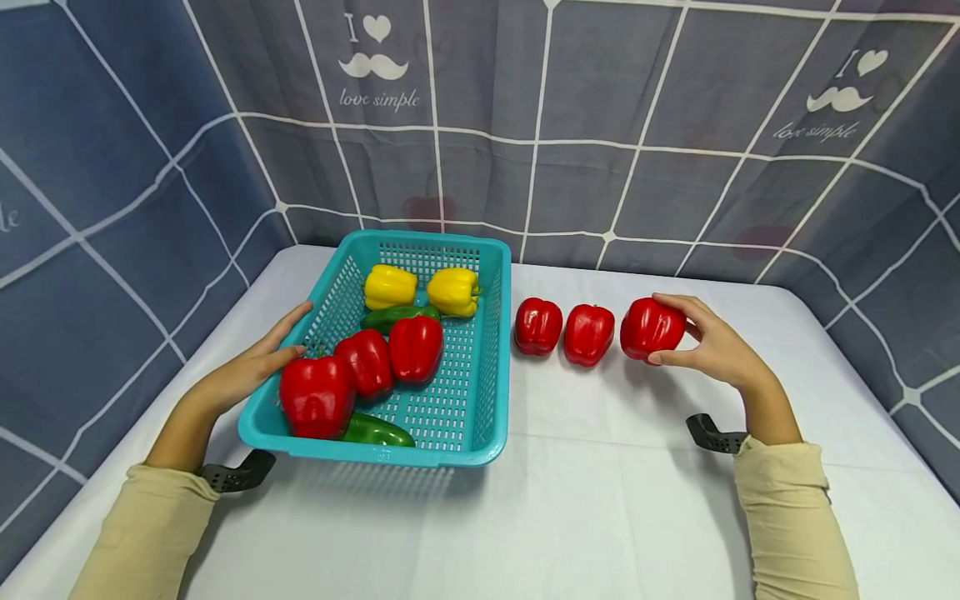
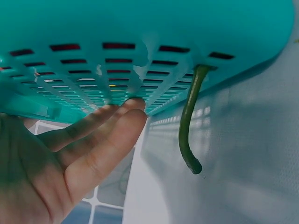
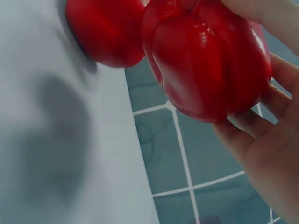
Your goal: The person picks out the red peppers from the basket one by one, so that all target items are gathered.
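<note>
Pepper in right hand, seemingly aloft

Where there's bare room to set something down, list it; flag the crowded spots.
Free: front tabletop between basket and right sleeve; basket floor between red peppers and right wall. Crowded: the basket's left side, beside the left hand, and the row of peppers outside, where the right hand holds one.

Head view faces forward, down; wrist views close; curtain shared.
</note>
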Tool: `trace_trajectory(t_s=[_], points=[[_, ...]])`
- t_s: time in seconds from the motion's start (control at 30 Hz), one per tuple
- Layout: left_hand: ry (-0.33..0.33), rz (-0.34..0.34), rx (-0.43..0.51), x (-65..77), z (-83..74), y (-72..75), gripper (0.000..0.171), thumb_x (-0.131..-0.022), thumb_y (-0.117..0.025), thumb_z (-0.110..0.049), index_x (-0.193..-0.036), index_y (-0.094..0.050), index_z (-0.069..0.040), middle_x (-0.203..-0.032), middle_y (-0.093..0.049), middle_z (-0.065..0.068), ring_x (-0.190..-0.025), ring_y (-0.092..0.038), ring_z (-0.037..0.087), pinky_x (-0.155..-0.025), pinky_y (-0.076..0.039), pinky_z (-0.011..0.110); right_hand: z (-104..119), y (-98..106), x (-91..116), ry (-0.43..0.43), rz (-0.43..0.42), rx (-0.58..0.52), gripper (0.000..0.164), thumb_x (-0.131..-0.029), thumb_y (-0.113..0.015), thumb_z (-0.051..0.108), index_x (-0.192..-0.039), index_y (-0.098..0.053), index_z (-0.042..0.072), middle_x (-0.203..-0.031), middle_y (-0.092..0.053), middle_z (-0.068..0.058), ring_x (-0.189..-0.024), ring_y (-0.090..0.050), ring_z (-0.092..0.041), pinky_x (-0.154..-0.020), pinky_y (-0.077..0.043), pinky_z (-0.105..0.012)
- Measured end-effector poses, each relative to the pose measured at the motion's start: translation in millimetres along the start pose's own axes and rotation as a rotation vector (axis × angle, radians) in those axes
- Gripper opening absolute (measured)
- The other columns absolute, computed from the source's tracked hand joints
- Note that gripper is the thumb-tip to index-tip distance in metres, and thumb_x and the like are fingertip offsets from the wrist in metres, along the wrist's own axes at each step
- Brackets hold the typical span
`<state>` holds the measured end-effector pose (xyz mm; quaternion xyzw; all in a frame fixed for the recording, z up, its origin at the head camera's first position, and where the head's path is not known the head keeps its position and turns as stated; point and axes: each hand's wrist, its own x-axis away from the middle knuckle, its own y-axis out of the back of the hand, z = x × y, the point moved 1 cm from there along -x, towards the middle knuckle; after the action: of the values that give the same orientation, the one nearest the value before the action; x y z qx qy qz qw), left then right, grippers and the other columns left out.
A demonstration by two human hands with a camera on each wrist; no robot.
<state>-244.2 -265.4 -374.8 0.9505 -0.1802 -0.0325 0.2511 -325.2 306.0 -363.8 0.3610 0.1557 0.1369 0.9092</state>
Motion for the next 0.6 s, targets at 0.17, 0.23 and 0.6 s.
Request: trace_trajectory(t_s=[0.17,0.23,0.6], points=[[0.003,0.001,-0.002,-0.2,0.8,0.2,0.063,-0.097,-0.033,-0.019,-0.147,0.003,-0.016,-0.150,0.002,0.021,-0.127,-0.020,0.051,-0.080,-0.051,0.029,-10,0,-1,-0.031,0.015,-0.004,0.078,-0.070,-0.078,0.011,-0.137,-0.039,0.016,-0.133,-0.037,-0.001,-0.111,-0.036,-0.003,-0.084,-0.033,0.000],[0.005,0.001,-0.002,-0.1,0.8,0.2,0.063,-0.097,-0.034,-0.019,-0.147,0.003,-0.017,-0.150,0.002,0.021,-0.127,-0.020,0.051,-0.080,-0.052,0.033,-14,0,-1,-0.050,0.023,0.005,0.078,-0.070,-0.077,0.012,-0.138,-0.038,0.016,-0.133,-0.037,-0.002,-0.113,-0.035,-0.006,-0.083,-0.034,0.000],[0.003,0.001,-0.004,-0.6,1.3,0.4,0.063,-0.097,-0.034,-0.019,-0.147,0.003,-0.017,-0.150,0.002,0.021,-0.127,-0.020,0.051,-0.081,-0.052,0.034,-27,-1,-2,-0.118,0.071,0.023,0.080,-0.072,-0.076,0.020,-0.140,-0.034,0.018,-0.138,-0.032,-0.009,-0.123,-0.034,-0.030,-0.096,-0.043,-0.033]])
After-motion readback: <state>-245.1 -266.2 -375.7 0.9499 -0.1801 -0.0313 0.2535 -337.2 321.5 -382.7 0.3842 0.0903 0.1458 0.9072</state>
